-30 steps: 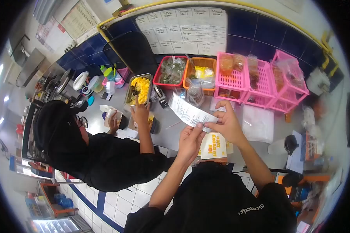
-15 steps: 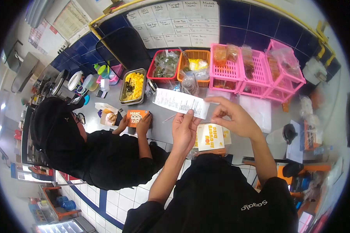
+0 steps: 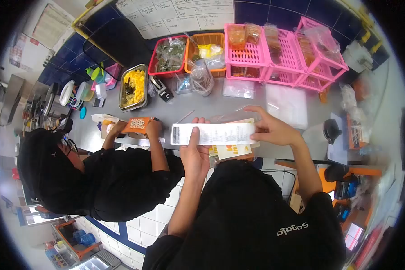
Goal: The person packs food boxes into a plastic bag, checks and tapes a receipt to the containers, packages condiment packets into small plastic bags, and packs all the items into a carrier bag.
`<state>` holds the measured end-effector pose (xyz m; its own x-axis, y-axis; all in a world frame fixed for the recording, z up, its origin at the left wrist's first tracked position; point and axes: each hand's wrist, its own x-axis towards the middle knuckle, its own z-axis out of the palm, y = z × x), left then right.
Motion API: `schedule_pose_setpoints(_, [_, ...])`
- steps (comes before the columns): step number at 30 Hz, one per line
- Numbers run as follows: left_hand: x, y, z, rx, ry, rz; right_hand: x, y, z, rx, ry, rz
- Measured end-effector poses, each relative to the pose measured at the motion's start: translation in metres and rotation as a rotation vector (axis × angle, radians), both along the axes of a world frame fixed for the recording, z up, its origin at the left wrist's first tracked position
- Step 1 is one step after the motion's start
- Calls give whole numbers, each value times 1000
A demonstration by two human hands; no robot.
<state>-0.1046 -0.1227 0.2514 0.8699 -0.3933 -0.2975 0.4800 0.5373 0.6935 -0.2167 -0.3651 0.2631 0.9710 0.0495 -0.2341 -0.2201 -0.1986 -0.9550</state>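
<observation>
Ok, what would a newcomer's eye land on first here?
Probably the printed white slip at the centre, held in the left hand, with the right hand at its other end. Next, the pink baskets at the back right, then the yellow food in the metal tray further left.

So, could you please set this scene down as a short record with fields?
Left hand: holds paper slip, thumb on its printed face
Right hand: fingers at the slip's right end
Partly behind slip: cream card with yellow lettering
Nearby person's hands: at orange-topped box
Grey counter: metal tray with yellow food, red basket, orange basket, pink baskets
</observation>
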Motion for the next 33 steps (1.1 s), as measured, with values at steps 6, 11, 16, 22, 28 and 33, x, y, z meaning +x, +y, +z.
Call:
schedule_pose_setpoints(6, [2, 34, -47, 136, 31, -223, -31, -35, -35, -94, 45, -5])
schedule_pose_setpoints(11, [5, 47, -74, 274, -15, -231, -31, -38, -52, -33, 53, -57])
schedule_pose_setpoints(16, [9, 58, -75, 490, -134, -219, -31, -40, -59, -67, 59, -91])
schedule_pose_setpoints(22, [23, 69, -89, 466, -114, -239, -29, -37, -55, -94, 73, -122])
schedule_pose_setpoints(28, [20, 54, -82, 523, -226, -263, -27, -37, -60, -94, 60, -126])
schedule_pose_setpoints(33, [9, 37, -97, 317, -5, -200, -35, -38, -59, -77, 107, -195])
